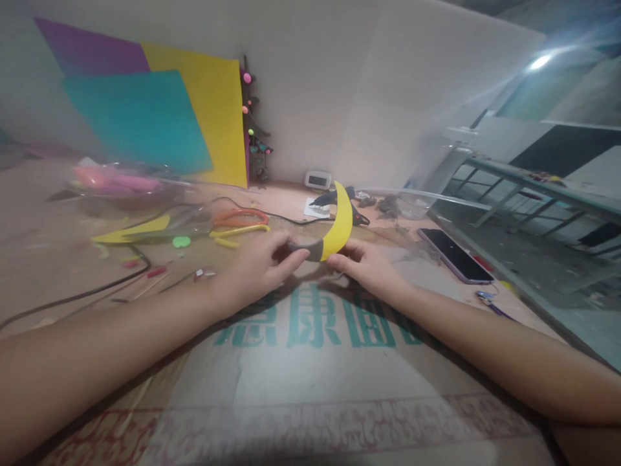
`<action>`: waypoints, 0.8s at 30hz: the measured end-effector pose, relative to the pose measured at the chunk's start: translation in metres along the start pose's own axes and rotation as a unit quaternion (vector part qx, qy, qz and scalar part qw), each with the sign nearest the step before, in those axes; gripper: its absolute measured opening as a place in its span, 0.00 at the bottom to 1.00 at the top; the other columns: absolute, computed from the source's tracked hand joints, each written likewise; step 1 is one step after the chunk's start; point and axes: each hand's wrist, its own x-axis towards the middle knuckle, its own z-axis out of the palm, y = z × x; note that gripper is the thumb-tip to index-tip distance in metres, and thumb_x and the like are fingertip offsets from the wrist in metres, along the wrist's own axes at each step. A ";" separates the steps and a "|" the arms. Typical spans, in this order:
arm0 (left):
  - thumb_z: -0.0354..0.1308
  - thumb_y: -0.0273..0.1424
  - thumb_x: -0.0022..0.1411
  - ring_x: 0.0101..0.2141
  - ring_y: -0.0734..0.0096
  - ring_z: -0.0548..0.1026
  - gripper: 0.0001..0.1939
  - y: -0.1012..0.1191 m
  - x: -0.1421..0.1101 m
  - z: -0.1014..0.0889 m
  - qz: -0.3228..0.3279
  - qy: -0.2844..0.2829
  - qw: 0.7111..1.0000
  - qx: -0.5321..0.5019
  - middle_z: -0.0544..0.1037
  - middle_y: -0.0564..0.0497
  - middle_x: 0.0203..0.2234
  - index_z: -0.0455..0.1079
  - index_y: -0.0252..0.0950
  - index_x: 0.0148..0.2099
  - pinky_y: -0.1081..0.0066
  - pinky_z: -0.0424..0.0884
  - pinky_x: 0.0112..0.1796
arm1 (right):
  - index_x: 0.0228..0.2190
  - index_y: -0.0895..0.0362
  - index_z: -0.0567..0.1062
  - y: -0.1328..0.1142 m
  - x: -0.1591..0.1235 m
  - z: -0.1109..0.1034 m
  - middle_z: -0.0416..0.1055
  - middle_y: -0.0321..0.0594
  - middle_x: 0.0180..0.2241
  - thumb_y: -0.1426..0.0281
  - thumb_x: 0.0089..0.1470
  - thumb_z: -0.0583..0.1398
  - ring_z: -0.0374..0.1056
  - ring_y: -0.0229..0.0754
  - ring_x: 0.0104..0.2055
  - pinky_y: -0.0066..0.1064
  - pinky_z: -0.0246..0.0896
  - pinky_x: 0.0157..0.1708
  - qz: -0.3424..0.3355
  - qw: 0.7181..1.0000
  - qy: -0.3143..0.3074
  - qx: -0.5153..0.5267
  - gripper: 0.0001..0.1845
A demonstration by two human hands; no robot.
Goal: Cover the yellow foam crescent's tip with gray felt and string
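A yellow crescent (pixel 345 217) curves toward 12 o'clock from a dark band (pixel 315 250) above the counter (pixel 291 382). It looks light and easily creased; the band seems the safer hold. The left hand (pixel 264 260) pinches the band in a narrow grip; the right hand (pixel 367 266) holds the crescent's base.

Strip (pixel 343 217) in hands (pixel 257 260), phone (pixel 455 255) right, sheets (pixel 140 123) left against wall (pixel 315 97).

Bare, tapering forearms (pixel 130 353), bare hands (pixel 257 264), fingers (pixel 294 261) seemingly slender
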 end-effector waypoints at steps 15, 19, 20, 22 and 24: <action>0.52 0.40 0.65 0.27 0.70 0.69 0.14 0.000 -0.001 0.001 0.008 0.002 1.000 0.002 0.72 0.53 0.24 0.67 0.35 0.32 0.71 0.60 0.29 | 0.33 0.59 0.76 0.001 0.001 0.001 0.73 0.37 0.29 0.69 0.48 0.61 0.66 0.37 0.29 0.30 0.62 0.32 0.021 0.997 -0.013 0.077 0.08; 0.51 0.42 0.65 0.27 0.69 0.69 0.15 -0.001 0.000 0.000 -0.003 0.004 1.000 0.011 0.72 0.52 0.25 0.68 0.35 0.33 0.70 0.60 0.28 | 0.31 0.58 0.74 0.003 0.001 0.000 0.69 0.34 0.25 0.69 0.49 0.60 0.63 0.35 0.27 0.29 0.59 0.29 0.013 0.994 -0.020 0.106 0.06; 0.51 0.42 0.65 0.27 0.69 0.69 0.16 -0.002 -0.001 0.001 -0.001 0.003 1.000 0.013 0.72 0.52 0.25 0.67 0.35 0.33 0.70 0.60 0.28 | 0.31 0.58 0.74 0.003 0.001 0.000 0.68 0.34 0.25 0.67 0.50 0.60 0.62 0.35 0.27 0.29 0.59 0.28 0.011 0.994 -0.022 0.104 0.07; 0.51 0.42 0.65 0.27 0.69 0.69 0.15 -0.002 -0.001 0.001 0.009 0.003 1.000 0.016 0.72 0.52 0.25 0.67 0.35 0.33 0.70 0.60 0.28 | 0.31 0.58 0.74 0.001 0.001 0.000 0.68 0.34 0.25 0.63 0.51 0.61 0.63 0.35 0.27 0.28 0.59 0.29 0.009 0.996 -0.026 0.090 0.10; 0.52 0.40 0.64 0.27 0.70 0.69 0.14 -0.002 -0.002 0.002 0.026 0.004 1.000 0.017 0.72 0.52 0.25 0.66 0.36 0.32 0.71 0.61 0.29 | 0.32 0.58 0.75 -0.001 0.001 0.000 0.70 0.34 0.26 0.62 0.50 0.62 0.63 0.35 0.27 0.29 0.60 0.29 0.017 0.997 -0.026 0.076 0.12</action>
